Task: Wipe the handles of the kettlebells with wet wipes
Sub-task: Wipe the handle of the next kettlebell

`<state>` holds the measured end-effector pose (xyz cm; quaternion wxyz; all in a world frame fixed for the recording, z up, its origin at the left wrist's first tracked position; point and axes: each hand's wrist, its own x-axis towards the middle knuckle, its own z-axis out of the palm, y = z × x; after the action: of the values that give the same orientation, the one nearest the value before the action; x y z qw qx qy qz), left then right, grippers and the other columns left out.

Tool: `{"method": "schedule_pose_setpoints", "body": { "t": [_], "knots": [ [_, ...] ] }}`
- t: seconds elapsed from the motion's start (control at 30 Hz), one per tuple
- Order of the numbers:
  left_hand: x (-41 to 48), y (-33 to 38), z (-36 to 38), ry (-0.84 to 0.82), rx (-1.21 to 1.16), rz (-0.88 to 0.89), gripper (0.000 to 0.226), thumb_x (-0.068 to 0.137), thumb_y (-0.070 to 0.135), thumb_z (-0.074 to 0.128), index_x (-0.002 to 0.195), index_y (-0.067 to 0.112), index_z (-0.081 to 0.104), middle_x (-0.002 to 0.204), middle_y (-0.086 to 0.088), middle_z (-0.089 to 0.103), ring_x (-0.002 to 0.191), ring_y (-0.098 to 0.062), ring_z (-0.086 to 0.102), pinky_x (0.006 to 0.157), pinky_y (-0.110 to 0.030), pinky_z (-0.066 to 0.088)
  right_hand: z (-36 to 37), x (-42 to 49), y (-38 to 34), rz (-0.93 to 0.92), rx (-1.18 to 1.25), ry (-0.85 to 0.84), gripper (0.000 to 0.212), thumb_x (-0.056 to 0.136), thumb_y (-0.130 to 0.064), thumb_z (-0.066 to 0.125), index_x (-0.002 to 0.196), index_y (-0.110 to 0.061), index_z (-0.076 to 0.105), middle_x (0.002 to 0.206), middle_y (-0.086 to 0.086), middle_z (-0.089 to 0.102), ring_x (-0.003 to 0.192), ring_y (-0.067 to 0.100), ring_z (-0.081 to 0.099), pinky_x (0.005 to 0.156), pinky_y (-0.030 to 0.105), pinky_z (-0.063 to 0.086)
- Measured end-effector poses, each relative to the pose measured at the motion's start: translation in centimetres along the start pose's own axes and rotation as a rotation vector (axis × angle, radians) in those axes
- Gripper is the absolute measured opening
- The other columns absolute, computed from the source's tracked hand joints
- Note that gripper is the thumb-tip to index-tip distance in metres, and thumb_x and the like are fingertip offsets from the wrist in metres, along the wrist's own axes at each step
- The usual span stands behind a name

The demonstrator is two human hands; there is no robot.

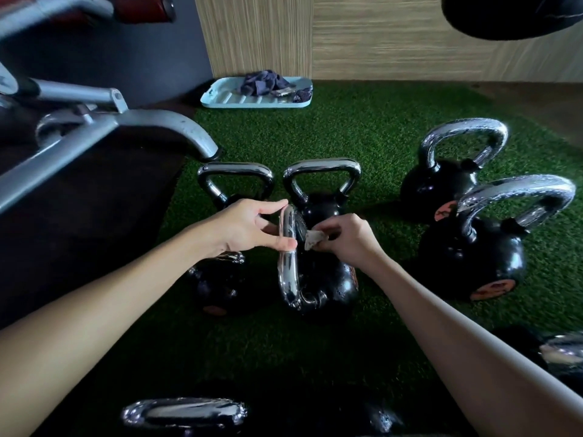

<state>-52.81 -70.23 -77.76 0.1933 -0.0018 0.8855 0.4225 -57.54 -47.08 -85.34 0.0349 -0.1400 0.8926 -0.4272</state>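
Dim overall; the wood wall (410, 36) at 12 o'clock is brightest. Glare streaks the chrome handles (467, 127) at 2 o'clock. Wide-angle bending and blur grow toward the edges.

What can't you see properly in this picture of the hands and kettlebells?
All in the head view:
- The wet wipe: mostly bunched inside the right hand.
- The left-side kettlebell: its handle is mostly covered by the left hand, which holds the middle kettlebell's handle.
- The bottom kettlebell: body cut off by the bottom edge.
- The right-edge kettlebell: cut off and blurred.
- The small item on the tray beside the cloth: too small to identify.
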Motion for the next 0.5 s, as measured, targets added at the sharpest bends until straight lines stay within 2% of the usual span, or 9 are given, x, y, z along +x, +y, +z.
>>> {"method": "schedule_pose_setpoints", "body": {
  "t": [0.07, 0.1, 0.2, 0.27, 0.3, 0.37, 0.4, 0.5],
  "knots": [
    [-0.4, -0.1, -0.2, -0.008, 0.007, 0.012, 0.113, 0.051, 0.057, 0.091, 0.151, 0.043, 0.040, 0.100, 0.009, 0.079, 0.128, -0.011, 0.059, 0.121, -0.039, 0.027, 0.4, 0.1, 0.1, 0.000, -0.012, 0.046, 0.033, 0.071, -0.022, 0.091, 0.102, -0.025, 0.082, 0.092, -0.009, 0.077, 0.085, 0.004, 0.069, 0.078, 0.021, 0.055],
    [-0.7, -0.2, -0.3, -0.006, 0.011, 0.013, 0.110, 0.053, 0.054, 0.091, 0.151, 0.043, 0.041, 0.105, 0.007, 0.078, 0.126, -0.009, 0.057, 0.122, -0.041, 0.028, 0.5, 0.1, 0.0, 0.007, -0.009, 0.068, 0.032, 0.072, -0.024, 0.090, 0.103, -0.025, 0.081, 0.093, -0.008, 0.078, 0.087, 0.006, 0.070, 0.079, 0.022, 0.056],
    [-1.4, -0.5, -0.7, -0.010, 0.025, 0.028, 0.105, 0.062, 0.047, 0.091, 0.153, 0.042, 0.038, 0.115, 0.004, 0.076, 0.107, 0.011, 0.043, 0.121, -0.040, 0.033, 0.9, 0.4, -1.3, -0.032, 0.030, 0.127, 0.031, 0.075, -0.029, 0.089, 0.104, -0.023, 0.081, 0.091, -0.004, 0.078, 0.083, 0.006, 0.068, 0.077, 0.026, 0.055],
    [-1.6, -0.8, -0.8, -0.025, 0.022, 0.045, 0.106, 0.063, 0.046, 0.090, 0.154, 0.041, 0.036, 0.110, 0.008, 0.077, 0.113, 0.000, 0.063, 0.120, -0.038, 0.033, 1.3, 0.9, -3.0, -0.123, 0.078, 0.172, 0.027, 0.076, -0.029, 0.088, 0.102, -0.023, 0.082, 0.086, -0.006, 0.078, 0.071, -0.004, 0.061, 0.068, 0.021, 0.050],
    [-1.7, -1.0, -0.7, -0.039, 0.001, 0.055, 0.109, 0.062, 0.043, 0.090, 0.155, 0.039, 0.035, 0.108, 0.010, 0.078, 0.111, 0.001, 0.067, 0.120, -0.038, 0.033, 1.4, 1.1, -3.7, -0.171, 0.100, 0.186, 0.025, 0.076, -0.027, 0.088, 0.101, -0.024, 0.082, 0.084, -0.009, 0.077, 0.065, -0.007, 0.059, 0.064, 0.016, 0.047],
    [-1.7, -1.5, -0.7, -0.046, -0.044, 0.076, 0.111, 0.059, 0.037, 0.091, 0.156, 0.032, 0.036, 0.108, 0.012, 0.078, 0.099, 0.007, 0.067, 0.118, -0.038, 0.037, 1.5, 1.1, -4.6, -0.238, 0.086, 0.199, 0.024, 0.077, -0.025, 0.087, 0.100, -0.026, 0.082, 0.084, -0.013, 0.077, 0.061, -0.012, 0.058, 0.061, 0.009, 0.041],
    [-1.9, -1.5, -0.6, -0.041, -0.049, 0.081, 0.111, 0.059, 0.036, 0.091, 0.156, 0.031, 0.036, 0.108, 0.011, 0.078, 0.090, 0.011, 0.065, 0.118, -0.037, 0.037, 1.6, 1.0, -4.6, -0.255, 0.055, 0.203, 0.024, 0.078, -0.025, 0.086, 0.101, -0.028, 0.082, 0.084, -0.013, 0.077, 0.060, -0.011, 0.058, 0.060, 0.009, 0.041],
    [-2.6, -1.3, -0.7, -0.009, -0.007, 0.077, 0.104, 0.069, 0.034, 0.090, 0.156, 0.035, 0.035, 0.112, 0.008, 0.077, 0.068, 0.025, 0.048, 0.116, -0.032, 0.037, 1.7, 0.6, -3.7, -0.231, -0.035, 0.215, 0.023, 0.078, -0.031, 0.085, 0.101, -0.032, 0.082, 0.082, -0.012, 0.077, 0.053, -0.004, 0.054, 0.056, 0.020, 0.043]
  ]
}}
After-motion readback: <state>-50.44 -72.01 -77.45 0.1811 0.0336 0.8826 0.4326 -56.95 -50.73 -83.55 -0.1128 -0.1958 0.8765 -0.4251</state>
